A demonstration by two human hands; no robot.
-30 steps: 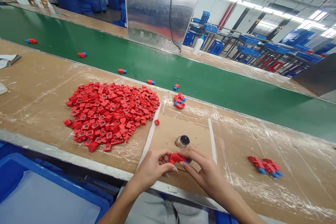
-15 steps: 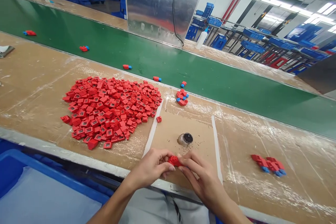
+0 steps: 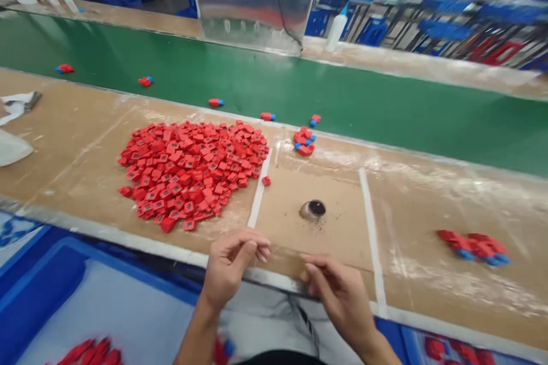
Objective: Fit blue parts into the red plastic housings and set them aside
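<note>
Now the grip of your left hand (image 3: 233, 265) is curled fingertip-to-thumb on nothing visible, your right hand (image 3: 338, 291) is loosely spread beside it, and the heap of small red plastic squares (image 3: 192, 174) lies ahead-left on the brown tabletop (image 3: 428, 194), probably for easy reach.

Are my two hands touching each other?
Apart. In the head view, bare table shows between the left hand and the right hand; their fingertips do not meet.
</note>
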